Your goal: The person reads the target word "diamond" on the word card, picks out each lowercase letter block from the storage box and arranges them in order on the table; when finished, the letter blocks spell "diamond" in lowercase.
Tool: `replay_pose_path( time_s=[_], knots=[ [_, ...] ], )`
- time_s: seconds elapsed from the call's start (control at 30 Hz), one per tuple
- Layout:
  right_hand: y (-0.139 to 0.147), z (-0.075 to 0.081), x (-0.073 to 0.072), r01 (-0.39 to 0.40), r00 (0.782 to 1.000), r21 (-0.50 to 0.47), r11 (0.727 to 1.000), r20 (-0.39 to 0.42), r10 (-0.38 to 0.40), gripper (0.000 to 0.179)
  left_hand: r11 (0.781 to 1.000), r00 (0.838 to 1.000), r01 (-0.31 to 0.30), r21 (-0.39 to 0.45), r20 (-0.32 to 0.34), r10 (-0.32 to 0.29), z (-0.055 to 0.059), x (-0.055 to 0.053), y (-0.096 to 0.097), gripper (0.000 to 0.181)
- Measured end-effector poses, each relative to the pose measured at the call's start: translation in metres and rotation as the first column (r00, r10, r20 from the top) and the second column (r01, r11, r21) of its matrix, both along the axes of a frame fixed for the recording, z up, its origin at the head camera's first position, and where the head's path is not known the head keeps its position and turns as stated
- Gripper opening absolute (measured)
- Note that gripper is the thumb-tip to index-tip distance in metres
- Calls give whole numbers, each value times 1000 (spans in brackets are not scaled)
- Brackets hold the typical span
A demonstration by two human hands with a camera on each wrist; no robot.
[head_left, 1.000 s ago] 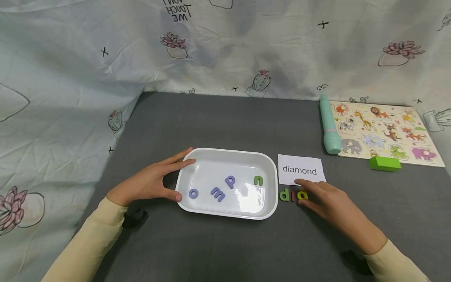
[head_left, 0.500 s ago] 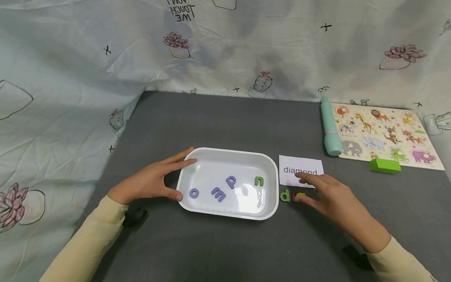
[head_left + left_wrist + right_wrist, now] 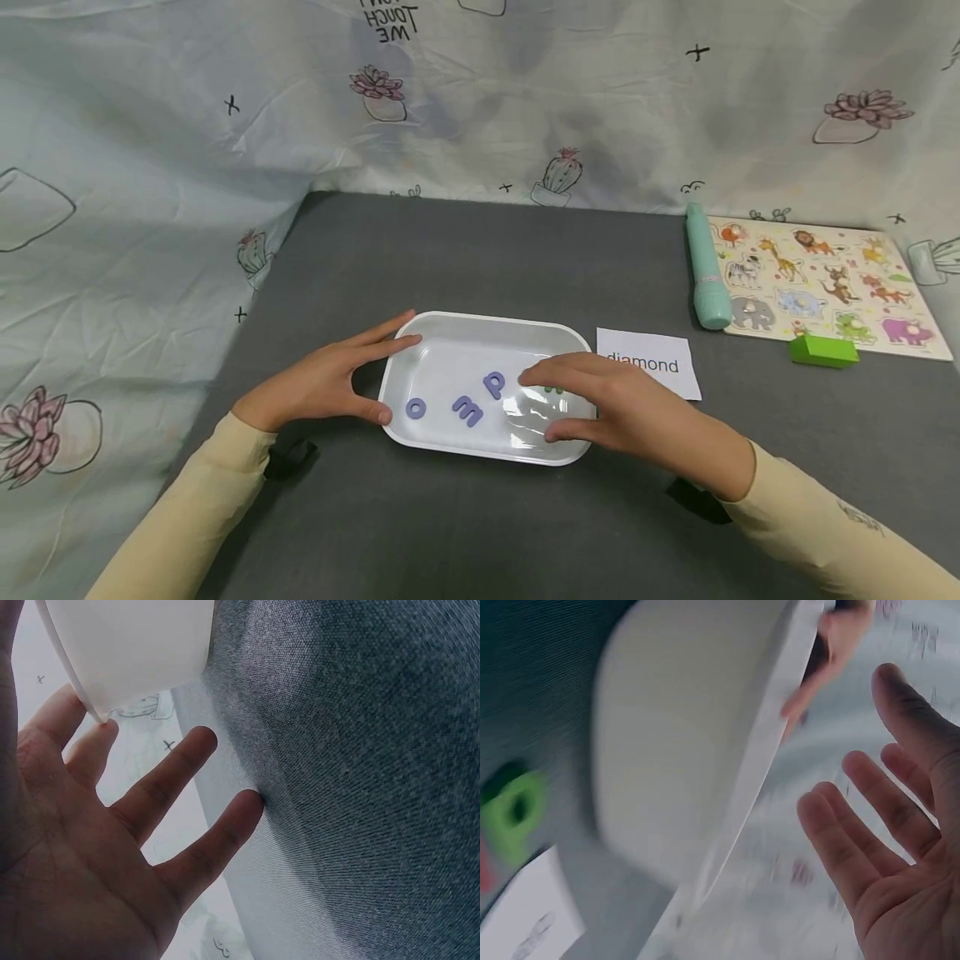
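A white tray (image 3: 480, 454) holds purple letters o (image 3: 408, 409), m (image 3: 468, 411) and p (image 3: 490, 382). Its green n (image 3: 553, 389) is mostly covered by my right hand (image 3: 637, 408). That hand hovers above the tray's right end, thumb and fingers apart, with nothing between them. On the left end, my left hand (image 3: 318, 385) rests spread, thumb and index finger at the rim; in the left wrist view two fingertips touch the tray edge (image 3: 79, 675). A white card (image 3: 663, 383) reading "diamond" lies right of the tray. A blurred green letter (image 3: 532, 796) shows in the right wrist view.
At the back right, an animal puzzle board (image 3: 817, 267) lies beside a teal microphone-shaped object (image 3: 708, 275). A green block (image 3: 823, 351) sits at the board's front edge. Patterned cloth (image 3: 465, 100) hangs behind and to the left of the dark grey surface (image 3: 450, 258).
My right hand has moved left from the letter row below the card to over the tray, leaving the yellow letter in the row. My left hand has stayed on the tray.
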State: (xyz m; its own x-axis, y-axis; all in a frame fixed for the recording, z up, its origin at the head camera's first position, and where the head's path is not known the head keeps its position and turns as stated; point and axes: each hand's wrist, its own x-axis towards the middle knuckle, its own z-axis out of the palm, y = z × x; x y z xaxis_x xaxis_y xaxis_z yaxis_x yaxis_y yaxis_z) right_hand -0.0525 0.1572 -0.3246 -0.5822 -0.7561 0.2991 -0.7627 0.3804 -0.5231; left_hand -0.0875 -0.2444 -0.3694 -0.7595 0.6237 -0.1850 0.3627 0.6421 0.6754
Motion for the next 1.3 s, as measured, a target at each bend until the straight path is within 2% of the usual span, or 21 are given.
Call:
replay_pose_path(
  time_s=[0.17, 0.23, 0.3, 0.4, 0.47, 0.53, 0.67, 0.8, 0.93, 1.03, 1.13, 1.3],
  knots=[
    [-39, 12, -4, -102, 994, 115, 988, 50, 97, 57, 1000, 1000, 14, -3, -18, -14, -2, 0, -1, 103],
    [-51, 20, -8, -170, 985, 169, 971, 67, 161, 54, 1000, 999, 21, -2, -24, -21, -3, -1, -1, 103],
    [-60, 27, -15, -263, 964, 236, 936, 108, 244, 54, 1000, 999, 24, 1, -24, -24, -3, -2, -1, 102],
    [-72, 35, -36, -417, 907, 297, 859, 201, 371, 57, 1000, 999, 25, 0, -28, -25, -3, -2, -2, 102],
    [-79, 35, -52, -509, 855, 303, 806, 282, 435, 60, 1000, 999, 26, -3, -30, -26, -2, -2, -3, 102],
    [-85, 30, -66, -578, 806, 283, 765, 344, 481, 61, 1000, 999, 29, -7, -34, -30, -2, -2, -3, 102],
    [-98, 15, -84, -662, 719, 219, 717, 456, 524, 57, 999, 998, 42, -10, -49, -42, -1, -2, -3, 102],
    [-112, -1, -92, -706, 665, 206, 677, 521, 535, 52, 999, 998, 46, -7, -53, -46, 0, -2, -3, 101],
    [-124, -15, -97, -731, 635, 237, 640, 579, 511, 49, 999, 999, 39, 2, -38, -39, -1, -2, -3, 101],
    [-127, -23, -99, -740, 636, 285, 609, 589, 498, 51, 999, 998, 40, 8, -39, -40, -2, -2, -2, 101],
    [-128, -29, -99, -748, 646, 318, 583, 551, 528, 53, 999, 998, 44, 14, -41, -44, -1, -2, -1, 101],
    [-131, -38, -96, -771, 634, 294, 565, 437, 638, 52, 999, 999, 36, 21, -29, -35, 1, -2, -2, 102]
  ],
)
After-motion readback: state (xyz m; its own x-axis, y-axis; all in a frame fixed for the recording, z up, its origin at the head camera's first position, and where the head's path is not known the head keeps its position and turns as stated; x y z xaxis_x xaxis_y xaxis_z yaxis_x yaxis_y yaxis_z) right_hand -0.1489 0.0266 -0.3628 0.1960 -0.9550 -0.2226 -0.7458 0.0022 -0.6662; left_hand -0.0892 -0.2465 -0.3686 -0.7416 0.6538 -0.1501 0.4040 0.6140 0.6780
